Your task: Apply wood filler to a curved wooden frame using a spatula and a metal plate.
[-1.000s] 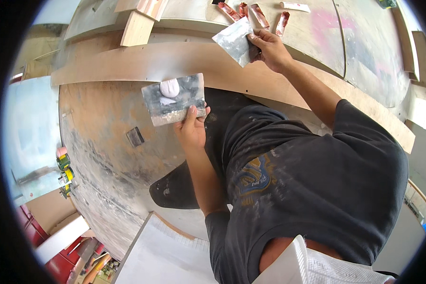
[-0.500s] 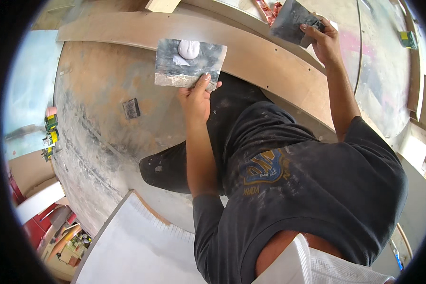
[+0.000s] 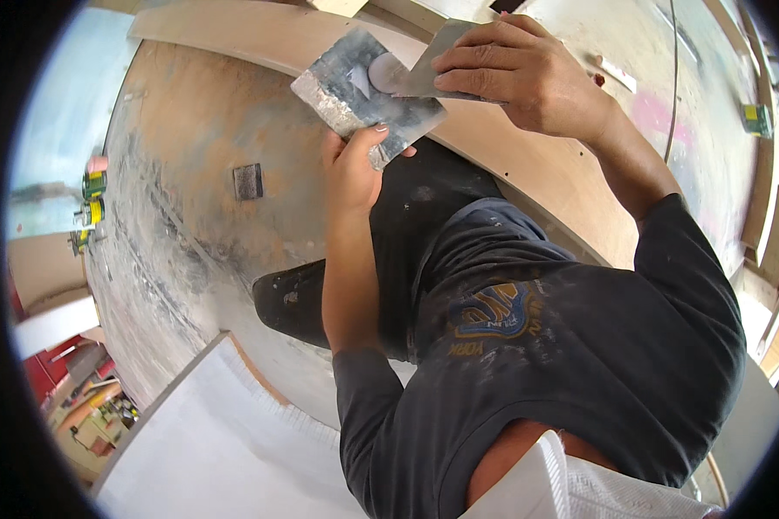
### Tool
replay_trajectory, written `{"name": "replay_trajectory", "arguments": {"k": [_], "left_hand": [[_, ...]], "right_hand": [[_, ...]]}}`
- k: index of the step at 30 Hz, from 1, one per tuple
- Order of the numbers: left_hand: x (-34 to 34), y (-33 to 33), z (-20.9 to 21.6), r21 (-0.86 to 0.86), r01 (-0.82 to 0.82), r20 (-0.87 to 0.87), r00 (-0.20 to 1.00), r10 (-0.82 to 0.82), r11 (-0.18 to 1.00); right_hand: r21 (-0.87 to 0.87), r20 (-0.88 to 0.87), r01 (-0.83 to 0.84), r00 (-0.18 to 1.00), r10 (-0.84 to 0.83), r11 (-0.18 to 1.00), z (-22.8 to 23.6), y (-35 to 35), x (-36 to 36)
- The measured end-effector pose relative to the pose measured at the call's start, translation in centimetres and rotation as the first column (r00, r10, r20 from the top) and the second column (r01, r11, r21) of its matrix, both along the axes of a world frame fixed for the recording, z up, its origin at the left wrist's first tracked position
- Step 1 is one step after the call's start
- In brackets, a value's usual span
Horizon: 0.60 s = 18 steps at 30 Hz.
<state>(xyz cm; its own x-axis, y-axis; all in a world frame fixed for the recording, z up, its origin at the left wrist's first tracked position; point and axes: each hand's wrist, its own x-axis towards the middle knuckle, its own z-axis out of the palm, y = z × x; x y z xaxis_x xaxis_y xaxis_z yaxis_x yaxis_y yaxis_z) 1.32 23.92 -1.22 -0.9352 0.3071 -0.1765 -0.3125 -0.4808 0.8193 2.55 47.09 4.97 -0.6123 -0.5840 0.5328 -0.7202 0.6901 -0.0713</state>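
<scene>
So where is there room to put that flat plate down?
The dusty floor left of the left hand is bare around the small dark block. It is crowded where the right hand presses the blade onto the metal plate.

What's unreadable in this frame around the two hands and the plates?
Head view only:
- Small blade's handle and back edge: covered by the right hand.
- Left hand's grip on the flat metal plate: fingers are behind the plate, only the thumb side shows.
- White putty dab: partly under the blade, its extent is unclear.
- Small dark square on the floor: too small to identify.
</scene>
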Motion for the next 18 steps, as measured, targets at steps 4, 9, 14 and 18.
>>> {"name": "replay_trajectory", "arguments": {"k": [4,9,14,18], "left_hand": [[0.4,0.0,0.5,-0.007,-0.063,-0.036,0.997,0.062,0.998],[0.8,-0.4,-0.9,-0.177,-0.186,-0.217,0.965,0.146,0.966],[1.1,-0.3,-1.6,-0.262,-0.3,-0.364,0.911,0.194,0.917],[0.3,-2.5,-4.1,-0.387,-0.61,-0.78,0.616,0.107,0.692]], "right_hand": [[0.028,0.008,-0.052,0.999,0.051,0.998,0.2,-1.7,-0.7],[0.018,0.113,-0.093,0.989,0.09,0.996,-0.1,-2.6,-1.5],[0.052,0.16,-0.125,0.98,0.115,0.991,0.0,-2.4,-1.7],[0.033,0.281,-0.216,0.939,0.198,0.976,-0.4,-1.9,-0.8]]}}
